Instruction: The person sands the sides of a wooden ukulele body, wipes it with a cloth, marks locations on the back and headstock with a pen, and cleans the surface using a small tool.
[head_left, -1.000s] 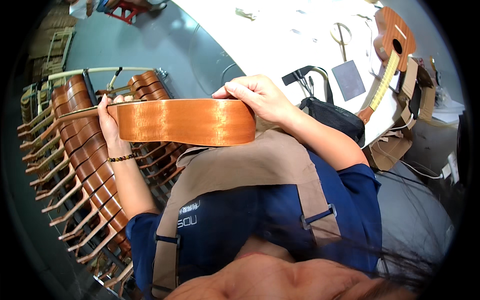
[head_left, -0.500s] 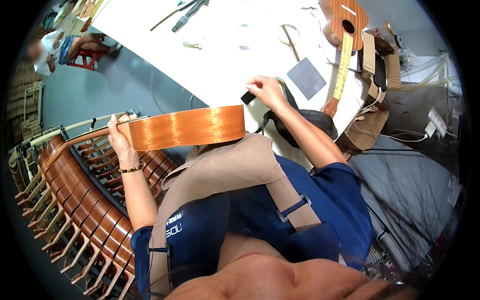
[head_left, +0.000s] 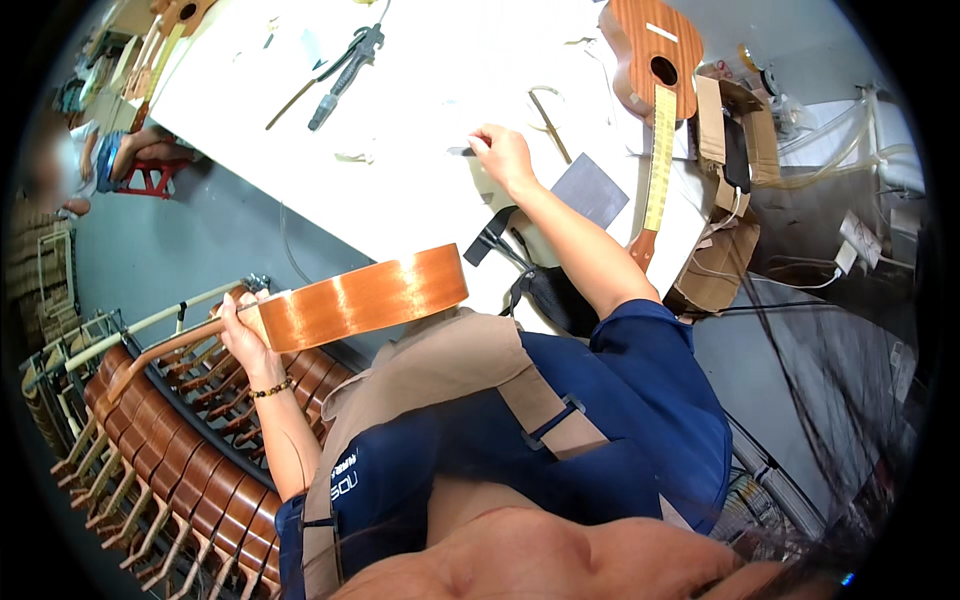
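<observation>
My left hand (head_left: pixel 248 335) is wrapped round the neck of a brown wooden ukulele (head_left: pixel 365 298), close to where it joins the body. The ukulele lies on its side against my apron, its curved side facing up. Over the white table, my right hand (head_left: pixel 503 158) has its fingers drawn together at the end of a small, flat, grey metal piece (head_left: pixel 459 151). Below that wrist lies a black strap (head_left: pixel 492 236), joined to a dark bundle (head_left: pixel 560 298) at the table's near edge.
On the white table (head_left: pixel 420 190) are an air blow gun (head_left: pixel 345 80), a dark square sheet (head_left: pixel 590 190), a ring (head_left: pixel 546 108) and another ukulele (head_left: pixel 655 60). Cardboard boxes (head_left: pixel 735 140) stand right. A rack of ukuleles (head_left: pixel 190 430) fills the left; beyond sits a person (head_left: pixel 85 165).
My right hand has moved forward over the table, from above the black strap to the small metal piece. The ukulele has tilted slightly in my left hand. The whole view has shifted.
</observation>
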